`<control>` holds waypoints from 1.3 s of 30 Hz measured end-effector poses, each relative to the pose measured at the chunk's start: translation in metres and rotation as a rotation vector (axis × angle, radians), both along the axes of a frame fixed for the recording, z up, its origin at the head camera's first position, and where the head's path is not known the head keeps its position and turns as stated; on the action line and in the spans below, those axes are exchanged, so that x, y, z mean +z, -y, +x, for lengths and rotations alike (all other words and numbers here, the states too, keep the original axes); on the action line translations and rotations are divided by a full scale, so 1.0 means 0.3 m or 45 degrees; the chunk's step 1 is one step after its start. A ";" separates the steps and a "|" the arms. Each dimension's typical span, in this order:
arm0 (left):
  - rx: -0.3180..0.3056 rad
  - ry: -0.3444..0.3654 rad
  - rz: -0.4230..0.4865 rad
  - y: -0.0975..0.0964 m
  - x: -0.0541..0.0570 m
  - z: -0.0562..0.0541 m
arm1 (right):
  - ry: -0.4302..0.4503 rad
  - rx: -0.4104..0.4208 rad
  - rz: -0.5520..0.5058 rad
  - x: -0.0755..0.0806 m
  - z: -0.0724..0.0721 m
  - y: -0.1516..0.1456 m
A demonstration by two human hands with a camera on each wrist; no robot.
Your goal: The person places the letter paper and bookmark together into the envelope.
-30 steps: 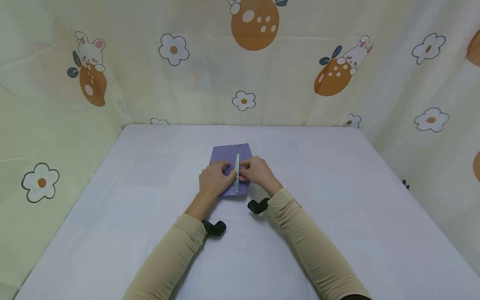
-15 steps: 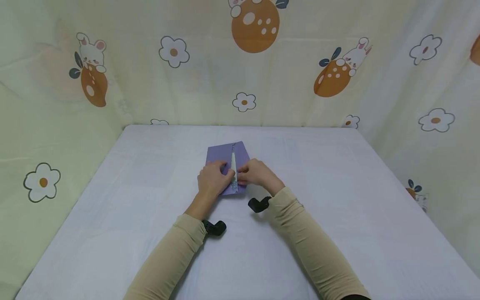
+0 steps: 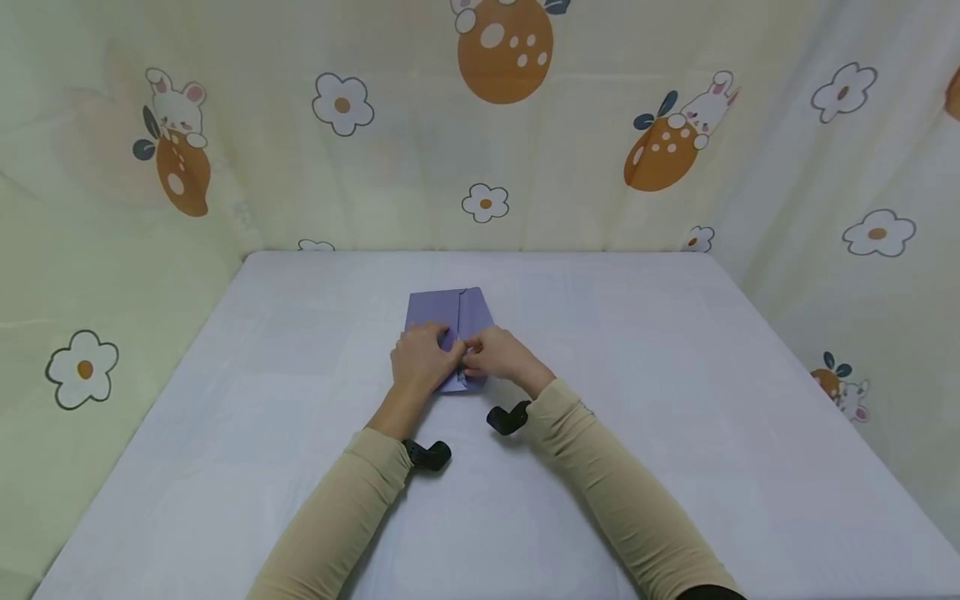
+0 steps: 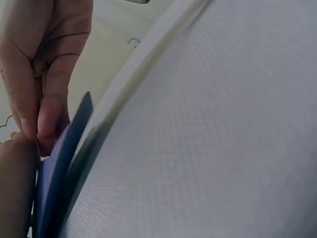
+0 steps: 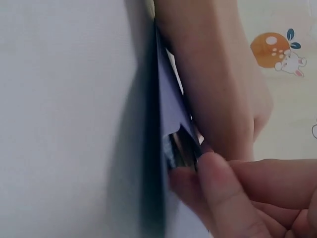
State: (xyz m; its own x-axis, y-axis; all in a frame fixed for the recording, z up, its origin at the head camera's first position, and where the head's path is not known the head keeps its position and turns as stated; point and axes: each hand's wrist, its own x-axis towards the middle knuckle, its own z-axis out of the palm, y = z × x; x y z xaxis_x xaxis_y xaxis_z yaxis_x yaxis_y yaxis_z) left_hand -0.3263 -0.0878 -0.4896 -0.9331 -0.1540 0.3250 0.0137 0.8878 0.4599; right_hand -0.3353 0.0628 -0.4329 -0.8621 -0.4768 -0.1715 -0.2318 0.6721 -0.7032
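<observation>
A purple folded paper (image 3: 432, 308), shaped like an envelope, lies on the white table with two flaps meeting along a lengthwise seam. My left hand (image 3: 422, 357) rests on its left half, with the thumb reaching to the seam. From the other side, my right hand (image 3: 501, 357) pinches the edge of the right flap (image 3: 476, 313) between thumb and fingers, close against the left thumb. A bit of patterned lining shows below the fingertips. In the right wrist view, the paper (image 5: 171, 106) gapes at its near end beside the pinching fingers (image 5: 223, 183), and a shiny interior shows.
The white-covered table (image 3: 675, 375) extends around the paper on all sides. Behind it hangs a cream curtain (image 3: 405, 167) printed with flowers and rabbits. Black wrist cameras (image 3: 427, 456) stick out under both forearms, low over the table.
The right hand has moved left, drawing the right flap toward the left one. The pale patterned gap between the flaps has narrowed to a thin seam. The left hand has barely shifted.
</observation>
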 end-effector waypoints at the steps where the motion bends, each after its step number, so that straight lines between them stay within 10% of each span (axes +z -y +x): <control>1: 0.000 -0.001 0.004 0.000 0.001 -0.001 | -0.002 0.000 -0.005 0.002 -0.002 -0.001; 17: 0.013 -0.014 0.074 -0.010 0.002 0.010 | -0.039 0.027 0.046 0.019 0.004 -0.026; 32: 0.039 -0.041 0.052 -0.007 0.002 0.007 | 0.224 0.005 -0.209 0.019 0.014 -0.024; 39: 0.044 -0.053 0.083 -0.009 0.004 0.012 | 0.042 -0.018 -0.071 0.015 0.008 -0.027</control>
State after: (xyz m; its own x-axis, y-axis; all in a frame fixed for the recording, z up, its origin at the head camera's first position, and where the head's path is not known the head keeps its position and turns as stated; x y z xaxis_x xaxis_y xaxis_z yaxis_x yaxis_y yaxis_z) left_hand -0.3226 -0.0852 -0.4885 -0.9128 -0.2081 0.3514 0.0037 0.8563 0.5165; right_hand -0.3329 0.0710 -0.4285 -0.8631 -0.4741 -0.1738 -0.1985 0.6350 -0.7466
